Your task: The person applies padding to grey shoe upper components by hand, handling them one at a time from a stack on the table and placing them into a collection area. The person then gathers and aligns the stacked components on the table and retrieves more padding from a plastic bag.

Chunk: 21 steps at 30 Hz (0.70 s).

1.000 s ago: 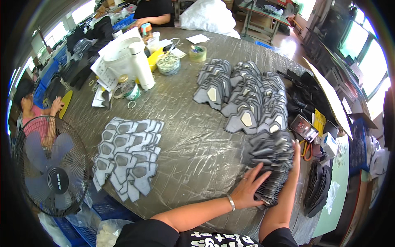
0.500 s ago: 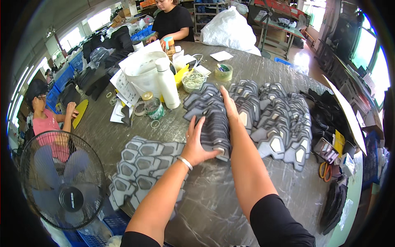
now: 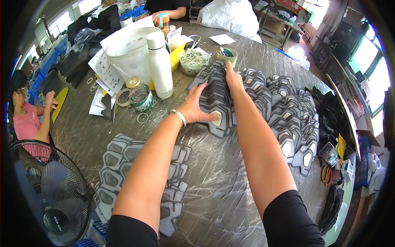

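Note:
A row of overlapping grey, angular padded pieces lies on the table between my hands, the nearest piece showing a pale patch. My left hand, with a pale bracelet at the wrist, grips its left side, thumb on the near piece and fingers spread along the edge. My right hand presses flat along the far right side. Directly right of it lie more overlapping rows of the same pieces. A flatter spread of grey pieces lies at the near left, partly hidden by my left forearm.
Behind my left hand stand a white bottle, a white bucket, a lidded jar and a tub of bands. Scissors lie at the right edge. A fan stands at the left; two people work beyond the table.
The row between my hands has moved away from me, and both hands have gone with it. My view has shifted, showing more of the table's near part.

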Each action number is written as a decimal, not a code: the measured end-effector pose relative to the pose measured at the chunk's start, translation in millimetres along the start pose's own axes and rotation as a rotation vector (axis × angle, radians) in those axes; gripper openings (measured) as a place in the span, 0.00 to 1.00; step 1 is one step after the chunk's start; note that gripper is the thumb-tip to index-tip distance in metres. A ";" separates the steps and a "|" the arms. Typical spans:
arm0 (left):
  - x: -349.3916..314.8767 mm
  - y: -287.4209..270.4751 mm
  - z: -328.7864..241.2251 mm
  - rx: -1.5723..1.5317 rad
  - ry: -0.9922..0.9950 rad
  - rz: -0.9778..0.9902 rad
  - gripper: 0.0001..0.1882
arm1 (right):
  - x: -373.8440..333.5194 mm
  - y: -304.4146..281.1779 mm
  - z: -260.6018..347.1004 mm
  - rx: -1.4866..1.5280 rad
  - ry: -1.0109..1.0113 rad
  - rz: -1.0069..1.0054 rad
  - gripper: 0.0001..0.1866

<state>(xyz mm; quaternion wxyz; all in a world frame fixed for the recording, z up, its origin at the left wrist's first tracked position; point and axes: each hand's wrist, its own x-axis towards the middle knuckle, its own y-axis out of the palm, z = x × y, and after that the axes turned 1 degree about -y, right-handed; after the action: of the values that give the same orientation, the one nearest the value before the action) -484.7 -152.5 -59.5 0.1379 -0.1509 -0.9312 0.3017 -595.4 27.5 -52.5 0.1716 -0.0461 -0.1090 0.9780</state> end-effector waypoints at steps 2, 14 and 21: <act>6.3 -2.6 2.1 -0.031 -0.029 0.000 0.67 | -3.6 -0.7 8.4 -0.025 -0.023 0.011 0.47; -12.1 4.8 -0.9 0.086 -0.082 -0.030 0.73 | -99.7 -45.5 30.1 0.063 -0.460 -0.014 0.32; -6.6 27.6 10.2 0.080 -0.020 -0.065 0.77 | -137.7 -17.3 -20.4 -0.026 -0.414 -0.021 0.37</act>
<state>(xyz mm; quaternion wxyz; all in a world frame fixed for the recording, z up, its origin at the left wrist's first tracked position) -476.7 -138.8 -85.2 0.1440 -0.1119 -0.9243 0.3354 -458.1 -0.2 -61.1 0.1551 0.1548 -0.1550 0.9633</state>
